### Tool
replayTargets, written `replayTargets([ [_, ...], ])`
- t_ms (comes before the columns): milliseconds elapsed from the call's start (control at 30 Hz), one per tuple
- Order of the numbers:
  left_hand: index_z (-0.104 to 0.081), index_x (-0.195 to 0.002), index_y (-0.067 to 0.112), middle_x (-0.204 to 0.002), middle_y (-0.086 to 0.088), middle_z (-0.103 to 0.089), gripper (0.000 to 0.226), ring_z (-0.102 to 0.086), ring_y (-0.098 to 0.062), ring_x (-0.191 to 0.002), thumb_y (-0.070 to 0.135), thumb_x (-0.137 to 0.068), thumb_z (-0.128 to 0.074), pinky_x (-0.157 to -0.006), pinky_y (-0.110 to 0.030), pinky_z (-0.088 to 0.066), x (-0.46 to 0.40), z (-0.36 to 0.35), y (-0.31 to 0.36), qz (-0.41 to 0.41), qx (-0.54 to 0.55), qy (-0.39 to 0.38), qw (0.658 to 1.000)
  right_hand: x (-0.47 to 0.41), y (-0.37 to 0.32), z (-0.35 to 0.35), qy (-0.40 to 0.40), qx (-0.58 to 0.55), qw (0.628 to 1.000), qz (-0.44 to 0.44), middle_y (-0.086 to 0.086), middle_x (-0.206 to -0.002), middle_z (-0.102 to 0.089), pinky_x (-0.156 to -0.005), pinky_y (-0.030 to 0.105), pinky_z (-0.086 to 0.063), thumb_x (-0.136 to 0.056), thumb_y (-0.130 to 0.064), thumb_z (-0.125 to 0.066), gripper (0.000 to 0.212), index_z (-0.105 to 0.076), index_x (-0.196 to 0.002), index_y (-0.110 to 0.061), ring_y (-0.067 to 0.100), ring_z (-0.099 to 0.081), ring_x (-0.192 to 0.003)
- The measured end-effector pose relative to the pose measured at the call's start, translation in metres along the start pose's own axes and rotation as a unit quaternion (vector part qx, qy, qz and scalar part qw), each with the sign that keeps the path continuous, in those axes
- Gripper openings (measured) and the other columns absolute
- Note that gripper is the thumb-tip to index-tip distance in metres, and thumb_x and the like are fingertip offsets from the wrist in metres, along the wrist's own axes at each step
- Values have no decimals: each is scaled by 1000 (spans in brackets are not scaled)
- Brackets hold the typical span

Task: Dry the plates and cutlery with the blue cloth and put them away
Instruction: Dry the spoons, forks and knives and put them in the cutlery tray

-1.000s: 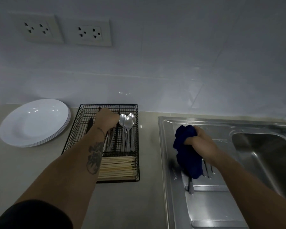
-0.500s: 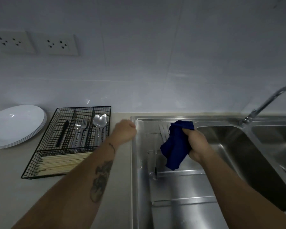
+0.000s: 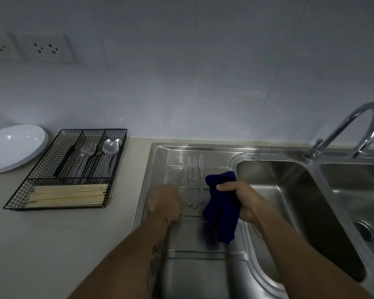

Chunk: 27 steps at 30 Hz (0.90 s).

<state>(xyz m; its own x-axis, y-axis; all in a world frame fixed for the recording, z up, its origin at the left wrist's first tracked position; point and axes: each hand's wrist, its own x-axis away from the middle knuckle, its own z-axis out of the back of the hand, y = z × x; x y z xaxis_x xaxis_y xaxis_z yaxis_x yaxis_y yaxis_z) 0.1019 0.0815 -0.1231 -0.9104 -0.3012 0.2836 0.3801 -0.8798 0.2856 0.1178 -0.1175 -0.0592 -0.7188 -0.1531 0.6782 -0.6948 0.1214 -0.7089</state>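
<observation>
Beside the knives [image 3: 194, 182], blurred left hand [image 3: 166, 201] – grasp unclear; right hand [image 3: 239, 200] clutches blue cloth [image 3: 221, 210]

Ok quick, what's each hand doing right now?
Left hand: down on the sink's drainboard by the cutlery, blurred; its grip cannot be told.
Right hand: closed, holding the blue cloth.

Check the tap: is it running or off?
Off, as far as I can tell: no stream shows under the tap's spout, though glare streaks the basin below.
</observation>
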Motion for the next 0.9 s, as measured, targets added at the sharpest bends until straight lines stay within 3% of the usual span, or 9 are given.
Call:
replayTargets([
  [167,-69,-97,10,-90,-5,-68,14,-68,-23,-86,15,-86,-63,-77,-33,-59,8,-6,10,47,35,10,998,-2,-3,16,-1,35,999,-6,20,-106,-69,-63,35,-56,-83,0,-63,41,-58,-124,0,31,-67,-83],
  [300,-70,-96,8,-79,-3,-63,15,-64,-22,-77,18,-85,-64,-69,-31,-56,8,-5,17,84,70,29,994,0,-6,30,-14,23,1000,-14,18,-98,-69,-71,38,-55,-85,-1,-61,34,-61,-119,2,31,-66,-83],
  [433,-66,-105,3,-95,-11,-68,26,-63,-27,-83,24,-92,-60,-74,-34,-54,-1,1,29,116,140,65,981,0,-8,42,-13,17,1000,-9,18,-98,-70,-74,40,-55,-86,-1,-62,31,-62,-117,1,32,-66,-85],
  [533,-61,-110,4,-92,-8,-62,27,-61,-27,-84,25,-92,-60,-77,-32,-51,-7,5,44,130,217,73,965,0,-10,52,-6,3,1000,-1,20,-106,-70,-78,41,-55,-86,-2,-63,33,-62,-119,-1,33,-66,-91],
  [633,-62,-91,8,-70,3,-56,16,-53,-11,-59,22,-88,-67,-52,-22,-43,-13,0,58,130,235,60,962,-2,-11,61,-1,-20,1000,5,20,-116,-70,-74,39,-56,-87,-4,-64,36,-61,-123,-4,34,-67,-97],
  [700,-63,-84,2,-72,-2,-61,15,-59,-14,-63,16,-85,-69,-57,-26,-53,-15,-5,64,128,222,41,966,-3,-11,67,2,-34,999,4,20,-117,-70,-74,40,-56,-88,-4,-64,37,-61,-124,-5,35,-67,-99],
  [800,-56,-72,10,-74,-4,-62,19,-64,-21,-74,10,-85,-69,-73,-32,-59,-15,-9,70,132,194,46,971,-4,-12,72,6,-36,999,7,21,-118,-69,-76,41,-56,-88,-2,-63,37,-60,-125,-5,37,-67,-103],
  [900,-57,-73,10,-79,-7,-67,18,-68,-21,-73,10,-84,-71,-73,-36,-62,-17,-10,70,135,215,46,966,-2,-11,76,11,-38,999,11,20,-111,-70,-74,42,-55,-89,1,-60,31,-61,-119,-6,35,-67,-96],
])
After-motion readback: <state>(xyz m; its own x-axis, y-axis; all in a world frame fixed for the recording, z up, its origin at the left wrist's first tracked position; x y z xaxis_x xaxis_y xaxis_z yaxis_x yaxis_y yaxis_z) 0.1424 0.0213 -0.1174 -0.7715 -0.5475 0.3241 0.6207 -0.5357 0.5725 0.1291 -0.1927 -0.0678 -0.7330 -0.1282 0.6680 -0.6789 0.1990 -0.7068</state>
